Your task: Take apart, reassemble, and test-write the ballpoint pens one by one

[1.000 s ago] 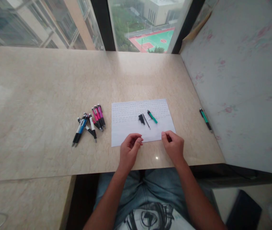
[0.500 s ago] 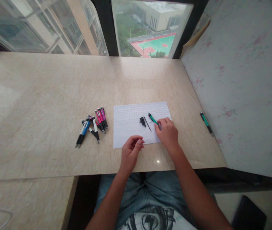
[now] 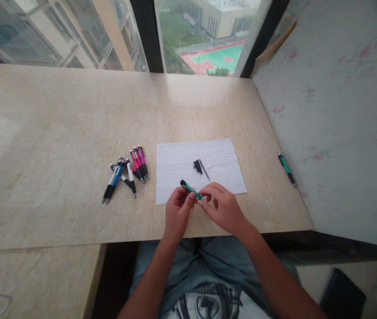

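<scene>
Between my two hands is a green pen barrel (image 3: pixel 193 191) with a black top end, held over the lower part of a written sheet of paper (image 3: pixel 171 177). My left hand (image 3: pixel 179 210) is closed on its middle from the left. The fingertips of my right hand (image 3: pixel 223 206) pinch its lower right end. Beyond my hands, on the paper, lie small black pen parts (image 3: pixel 197 167) and a thin dark refill (image 3: pixel 204 170) beside them.
Left of the paper is a loose pile of pens, among them a blue pen (image 3: pixel 116 177), a white pen (image 3: pixel 131 175) and a magenta pen (image 3: pixel 143 160). Another green pen (image 3: pixel 286 169) lies by the right wall (image 3: pixel 341 146). The windows rise behind the marble-patterned counter (image 3: pixel 75 115).
My right hand has lifted the green barrel off the paper and brought it left and nearer to me. My left hand, holding nothing before, has closed on it.
</scene>
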A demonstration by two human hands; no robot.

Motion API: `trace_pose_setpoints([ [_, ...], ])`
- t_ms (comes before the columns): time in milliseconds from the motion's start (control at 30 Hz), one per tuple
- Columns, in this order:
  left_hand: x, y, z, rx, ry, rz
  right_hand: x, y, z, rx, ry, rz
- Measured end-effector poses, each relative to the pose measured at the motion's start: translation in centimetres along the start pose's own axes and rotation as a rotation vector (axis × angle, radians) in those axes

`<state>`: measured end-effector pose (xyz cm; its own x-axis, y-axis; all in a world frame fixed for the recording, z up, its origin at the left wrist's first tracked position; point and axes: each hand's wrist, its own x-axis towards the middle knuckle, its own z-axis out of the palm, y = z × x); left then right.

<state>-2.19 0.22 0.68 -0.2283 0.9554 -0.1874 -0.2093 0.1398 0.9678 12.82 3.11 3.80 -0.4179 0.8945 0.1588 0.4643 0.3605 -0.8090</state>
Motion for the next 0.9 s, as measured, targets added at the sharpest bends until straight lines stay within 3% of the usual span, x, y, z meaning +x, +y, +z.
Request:
trace_pose_setpoints([
  [67,0.1,0.0,-0.1,-0.015,0.002,-0.011,1.1,1.1,-0.8,0.016,-0.047,-0.001],
  [167,0.2,-0.1,-0.1,-0.034,-0.003,-0.023,3.2,3.0,-1.5,-0.224,0.135,0.074],
  [233,0.2,-0.2,-0.1,-0.053,0.003,-0.028,4.6,4.2,-1.4,-0.420,0.158,0.080],
  [333,0.2,-0.2,-0.1,-0.070,0.006,-0.030,6.0,5.2,-0.8,-0.576,0.129,0.067],
  [467,0.2,0.0,0.0,-0.024,-0.004,-0.028,6.8,5.8,-0.3,-0.607,0.087,0.053],
  [633,0.3,-0.3,-0.2,-0.051,0.011,-0.039,5.8,5.5,-0.6,-0.468,0.180,0.077],
  [900,0.2,-0.1,-0.1,-0.358,0.142,-0.110,1.2,1.4,0.4,0.127,0.219,0.198],
])
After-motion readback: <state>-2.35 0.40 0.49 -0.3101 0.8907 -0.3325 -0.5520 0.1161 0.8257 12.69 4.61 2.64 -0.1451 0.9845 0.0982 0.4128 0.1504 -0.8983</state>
